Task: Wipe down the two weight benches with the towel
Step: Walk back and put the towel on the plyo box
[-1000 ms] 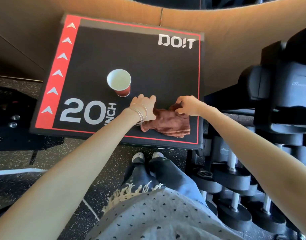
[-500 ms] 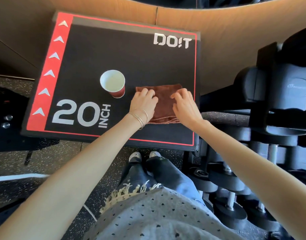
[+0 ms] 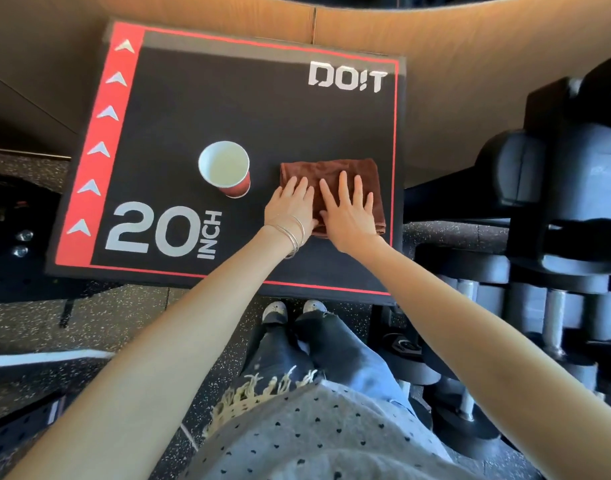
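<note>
The towel (image 3: pixel 345 169) that was a crumpled heap a second ago now lies folded into a neat rectangle, and both my hands have slid on top of it. My fingers (image 3: pixel 343 188) are straight and spread, and my right hand (image 3: pixel 349 216) and left hand (image 3: pixel 292 211) press flat side by side, gripping nothing. The cloth under them is soft, napped and rust-brown. Thin metal bangles (image 3: pixel 293 233) circle my left wrist. Just left of my left hand stands a red paper cup (image 3: pixel 224 168) with a white inside. Everything rests on a matte black box (image 3: pixel 262 109) with a red border, marked "20 INCH". Right of my hands sit round rubber dumbbells (image 3: pixel 553 306) with steel handles. Below is speckled rubber floor (image 3: pixel 106 317), and ahead a wood-grain wall (image 3: pixel 470 36).
</note>
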### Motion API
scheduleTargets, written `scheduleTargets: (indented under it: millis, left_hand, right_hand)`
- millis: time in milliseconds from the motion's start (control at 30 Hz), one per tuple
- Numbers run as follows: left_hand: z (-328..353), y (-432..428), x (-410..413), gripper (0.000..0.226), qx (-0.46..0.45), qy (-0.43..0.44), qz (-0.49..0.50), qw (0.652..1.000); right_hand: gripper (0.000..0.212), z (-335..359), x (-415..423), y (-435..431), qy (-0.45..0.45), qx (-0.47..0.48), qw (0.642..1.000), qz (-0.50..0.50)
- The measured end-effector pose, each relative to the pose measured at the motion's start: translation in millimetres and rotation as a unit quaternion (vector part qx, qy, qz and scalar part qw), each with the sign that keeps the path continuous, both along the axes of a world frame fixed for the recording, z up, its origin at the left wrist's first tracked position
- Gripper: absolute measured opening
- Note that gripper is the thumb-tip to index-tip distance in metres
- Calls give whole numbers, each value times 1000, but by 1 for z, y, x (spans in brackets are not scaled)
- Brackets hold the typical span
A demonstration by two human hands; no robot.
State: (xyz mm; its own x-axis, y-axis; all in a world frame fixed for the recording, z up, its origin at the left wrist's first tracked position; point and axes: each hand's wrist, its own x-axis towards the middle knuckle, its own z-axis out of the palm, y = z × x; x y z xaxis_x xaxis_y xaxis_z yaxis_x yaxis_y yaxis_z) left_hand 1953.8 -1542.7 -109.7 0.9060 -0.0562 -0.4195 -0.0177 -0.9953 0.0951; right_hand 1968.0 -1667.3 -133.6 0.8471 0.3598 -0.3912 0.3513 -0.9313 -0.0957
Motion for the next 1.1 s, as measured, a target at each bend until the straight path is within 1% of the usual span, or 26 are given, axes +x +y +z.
scheduleTargets:
  millis: [167,267,400,533,667,800,967,1100]
  left_hand:
    - [-4,-14,36,71,38,11,-14,999]
    - [-4,-14,59,73,48,21,-42,998]
    - [-4,-15,94,75,31,38,-42,998]
    - [-3,-16,128,77,48,53,-58,996]
    - [-5,-12,151,79,42,45,-74,995]
    - [-10,-8,170,82,44,34,-76,996]
    - [-13,-5,191,80,89,20,-91,992]
    - [-17,-1,211,79,99,-3,-105,990]
  right_hand:
    - [63,1,39,-29,19,28,999,13]
    - [63,1,62,-41,8,7,1000,18]
    - [62,4,92,-37,11,1,1000,2]
    - [64,7,121,-32,34,1,999,-22]
    - [66,10,151,-31,51,6,998,-26]
    - [67,8,168,-37,32,7,999,-18]
    - [65,4,187,-40,-1,-10,1000,6]
    - [65,4,207,-39,-5,-21,1000,8]
